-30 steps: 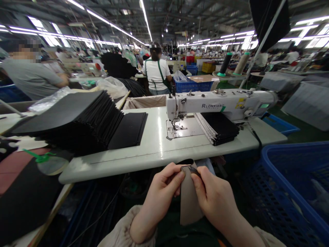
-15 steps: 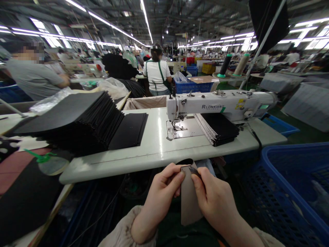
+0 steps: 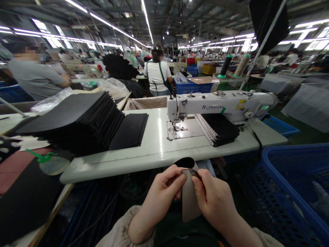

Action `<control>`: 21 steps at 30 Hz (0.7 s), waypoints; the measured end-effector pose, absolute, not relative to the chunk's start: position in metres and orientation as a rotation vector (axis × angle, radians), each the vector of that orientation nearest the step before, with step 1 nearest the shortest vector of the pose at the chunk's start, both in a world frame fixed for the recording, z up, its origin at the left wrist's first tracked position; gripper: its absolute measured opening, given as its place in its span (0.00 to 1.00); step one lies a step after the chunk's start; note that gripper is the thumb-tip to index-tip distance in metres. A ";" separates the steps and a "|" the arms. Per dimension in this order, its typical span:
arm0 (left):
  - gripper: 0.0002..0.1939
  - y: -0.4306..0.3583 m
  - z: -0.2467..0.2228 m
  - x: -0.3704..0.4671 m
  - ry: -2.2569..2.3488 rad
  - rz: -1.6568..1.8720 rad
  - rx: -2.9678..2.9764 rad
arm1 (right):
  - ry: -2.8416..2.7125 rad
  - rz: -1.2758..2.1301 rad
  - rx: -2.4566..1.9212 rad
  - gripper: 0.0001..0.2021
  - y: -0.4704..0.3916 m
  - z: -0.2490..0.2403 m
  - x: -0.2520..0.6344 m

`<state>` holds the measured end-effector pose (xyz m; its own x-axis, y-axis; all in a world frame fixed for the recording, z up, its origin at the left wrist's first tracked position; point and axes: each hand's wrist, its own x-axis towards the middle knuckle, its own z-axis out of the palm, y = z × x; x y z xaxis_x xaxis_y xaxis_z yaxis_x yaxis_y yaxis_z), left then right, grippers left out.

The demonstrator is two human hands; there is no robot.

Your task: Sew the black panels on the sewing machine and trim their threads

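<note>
In front of the table edge, a panel [image 3: 189,202], grey-beige on one side and black on the other, curls over at its top. My left hand [image 3: 164,192] pinches the panel's left edge between thumb and fingers. Close beside it, my right hand [image 3: 214,197] is closed around a small dark tool [image 3: 195,174] with a narrow tip, which lies against the panel near the left fingertips. Most of that tool is hidden in the fingers, so its exact kind does not show. Beyond my hands stands a white sewing machine [image 3: 218,104].
Black panels lie in a tall stack [image 3: 74,116] at left, with a lower pile [image 3: 130,128] beside it. Another pile [image 3: 218,128] sits under the machine arm. A blue basket [image 3: 280,171] stands at right, an oil bottle [image 3: 52,163] at left. Co-workers are beyond the table.
The panel's curled top has risen and opened a little wider. Both hands keep nearly the same place and the same hold.
</note>
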<state>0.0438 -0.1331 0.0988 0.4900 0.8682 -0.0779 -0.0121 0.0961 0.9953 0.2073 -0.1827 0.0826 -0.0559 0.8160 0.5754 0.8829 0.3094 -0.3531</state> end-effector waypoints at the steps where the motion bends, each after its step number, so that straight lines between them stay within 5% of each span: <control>1: 0.11 -0.133 0.099 0.043 0.844 0.772 1.335 | -1.893 -0.106 -1.512 0.09 -0.182 0.084 0.208; 9: 0.11 -0.131 0.100 0.040 0.813 0.767 1.387 | -1.954 -0.012 -1.516 0.12 -0.180 0.089 0.211; 17: 0.12 -0.125 0.092 0.032 0.809 0.760 1.316 | -1.688 0.691 -1.410 0.12 -0.161 0.093 0.239; 21: 0.18 -0.117 0.092 0.023 0.866 0.589 1.277 | -1.806 0.747 -1.442 0.08 -0.154 0.102 0.242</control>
<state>0.0234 -0.1172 0.0915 0.5654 0.7938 -0.2241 0.0826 0.2159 0.9729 0.2415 -0.1544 0.1017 -0.1372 0.9767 0.1651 0.5742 0.2142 -0.7902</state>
